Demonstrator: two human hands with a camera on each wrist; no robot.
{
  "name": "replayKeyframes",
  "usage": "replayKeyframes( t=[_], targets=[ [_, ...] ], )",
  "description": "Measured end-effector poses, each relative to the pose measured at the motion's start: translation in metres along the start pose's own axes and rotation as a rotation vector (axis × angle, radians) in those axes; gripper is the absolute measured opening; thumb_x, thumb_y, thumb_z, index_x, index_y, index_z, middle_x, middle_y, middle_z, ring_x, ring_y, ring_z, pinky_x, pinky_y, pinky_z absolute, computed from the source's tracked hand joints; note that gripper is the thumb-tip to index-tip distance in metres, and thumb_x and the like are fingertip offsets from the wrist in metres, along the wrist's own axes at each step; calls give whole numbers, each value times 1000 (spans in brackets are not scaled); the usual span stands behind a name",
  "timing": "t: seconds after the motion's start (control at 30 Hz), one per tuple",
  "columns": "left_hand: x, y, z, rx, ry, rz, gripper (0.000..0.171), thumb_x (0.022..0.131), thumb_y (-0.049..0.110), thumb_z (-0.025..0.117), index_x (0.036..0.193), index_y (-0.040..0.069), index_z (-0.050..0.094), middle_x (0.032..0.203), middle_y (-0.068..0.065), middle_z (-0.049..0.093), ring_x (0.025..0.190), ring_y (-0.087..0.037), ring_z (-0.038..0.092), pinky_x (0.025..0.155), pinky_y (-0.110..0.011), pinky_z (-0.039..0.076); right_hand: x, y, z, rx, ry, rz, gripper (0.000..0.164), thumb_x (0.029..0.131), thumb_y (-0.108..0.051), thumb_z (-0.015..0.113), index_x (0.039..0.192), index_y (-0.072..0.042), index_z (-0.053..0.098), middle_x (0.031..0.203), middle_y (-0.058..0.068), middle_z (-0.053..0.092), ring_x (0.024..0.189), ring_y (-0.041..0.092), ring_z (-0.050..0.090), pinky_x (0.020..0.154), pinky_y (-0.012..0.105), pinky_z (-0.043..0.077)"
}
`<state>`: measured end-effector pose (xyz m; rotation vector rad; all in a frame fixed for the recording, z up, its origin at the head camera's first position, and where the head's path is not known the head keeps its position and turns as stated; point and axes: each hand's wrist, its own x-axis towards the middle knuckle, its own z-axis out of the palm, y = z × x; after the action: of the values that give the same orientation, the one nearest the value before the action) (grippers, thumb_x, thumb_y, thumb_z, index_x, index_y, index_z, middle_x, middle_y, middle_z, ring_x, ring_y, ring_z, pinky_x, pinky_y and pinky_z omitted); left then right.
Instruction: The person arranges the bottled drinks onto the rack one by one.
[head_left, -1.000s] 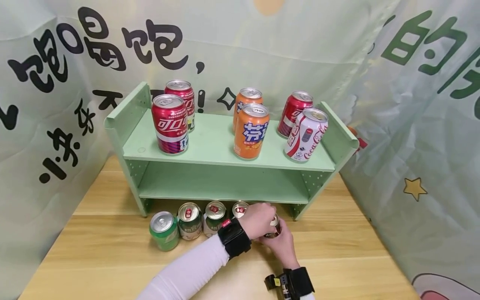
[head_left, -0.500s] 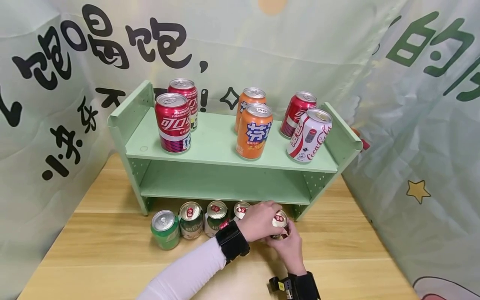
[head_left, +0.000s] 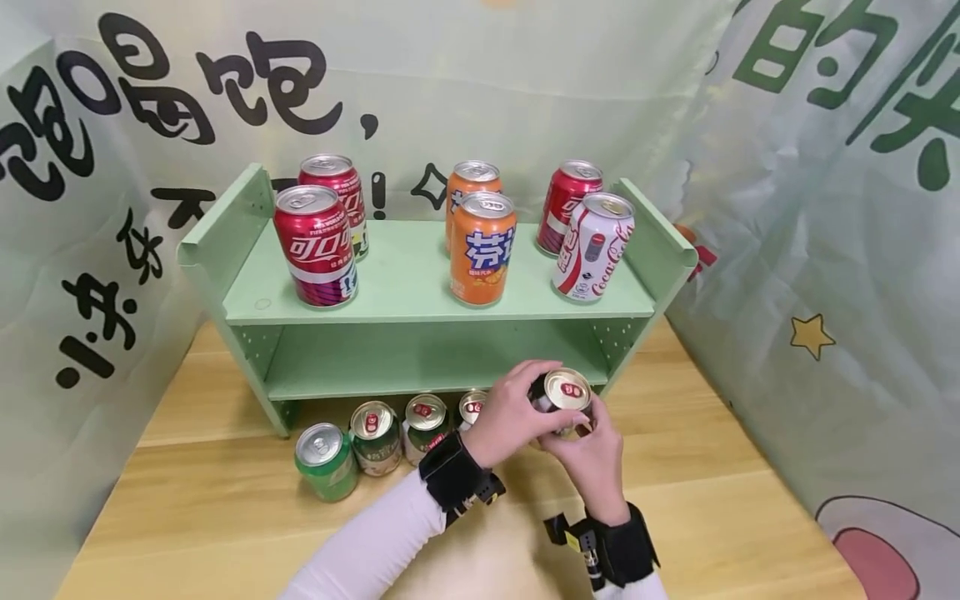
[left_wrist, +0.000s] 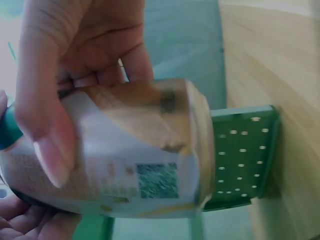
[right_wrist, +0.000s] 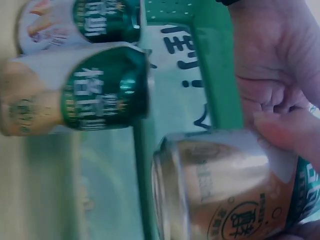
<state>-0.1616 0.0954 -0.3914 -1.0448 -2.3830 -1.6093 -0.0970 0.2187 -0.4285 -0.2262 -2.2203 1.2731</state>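
Note:
Both hands grip one gold, white and dark-green drink can (head_left: 564,392), which is raised near the lower right of the shelf. My left hand (head_left: 513,417) curls round its left side, and my right hand (head_left: 591,454) holds it from the right and front. In the left wrist view, the thumb of the left hand (left_wrist: 47,105) lies across the can (left_wrist: 135,150), beside a square code. The right wrist view shows the can's gold base end, with the right hand (right_wrist: 280,65) round its other end. Similar cans (head_left: 377,439) stand in a row to the left.
A pale green two-tier shelf (head_left: 390,312) stands on the wooden table (head_left: 225,517). Its top bears red cans (head_left: 315,250), orange cans (head_left: 482,254) and a white can (head_left: 592,250). A light-green can (head_left: 327,467) ends the row at left. Printed cloth (head_left: 525,83) hangs behind.
The can in both hands has come up off the table and slightly right, clear of the row. Both hands have risen with it. The head view has shifted a little.

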Motion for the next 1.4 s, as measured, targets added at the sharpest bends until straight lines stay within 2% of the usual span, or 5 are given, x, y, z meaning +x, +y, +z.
replayKeyframes(
  t=[0.37, 0.63, 1.1, 1.3, 1.4],
  targets=[
    [34, 2, 1, -15, 17, -51, 69, 73, 37, 81, 131, 11, 55, 127, -7, 59, 111, -20, 57, 90, -28, 49, 35, 0, 8, -14, 94, -4, 62, 62, -5, 81, 118, -1, 58, 91, 12, 66, 68, 8, 55, 56, 12, 44],
    [43, -8, 7, -82, -5, -117, 77, 65, 33, 87, 131, 11, 55, 122, -6, 62, 108, -18, 59, 88, -25, 49, 42, 4, 14, -24, 132, 45, 58, 62, -7, 80, 116, 0, 61, 105, 16, 68, 95, 26, 64, 76, 33, 52],
    [71, -18, 1, -230, -45, -263, 86, 67, 27, 87, 140, 20, 43, 138, 0, 50, 116, -12, 51, 101, -26, 41, 68, 3, 10, -130, -46, 89, 59, 68, -22, 81, 116, -1, 55, 107, 20, 65, 95, 31, 62, 78, 43, 51],
    [72, -23, 2, -470, -140, -402, 78, 77, 17, 79, 143, 21, 37, 141, -4, 46, 69, -7, 55, 69, -30, 54, 74, 6, 13, -175, -79, 72, 64, 68, -24, 82, 118, 2, 51, 109, 24, 63, 97, 36, 61, 81, 48, 51],
    [77, -25, 1, -563, -177, -404, 70, 81, 11, 74, 142, 19, 39, 142, -2, 45, 89, -6, 59, 90, -31, 51, 81, 5, 14, -177, -112, 82, 69, 68, -26, 83, 122, 2, 50, 111, 24, 63, 98, 36, 62, 83, 47, 52]
  ],
)
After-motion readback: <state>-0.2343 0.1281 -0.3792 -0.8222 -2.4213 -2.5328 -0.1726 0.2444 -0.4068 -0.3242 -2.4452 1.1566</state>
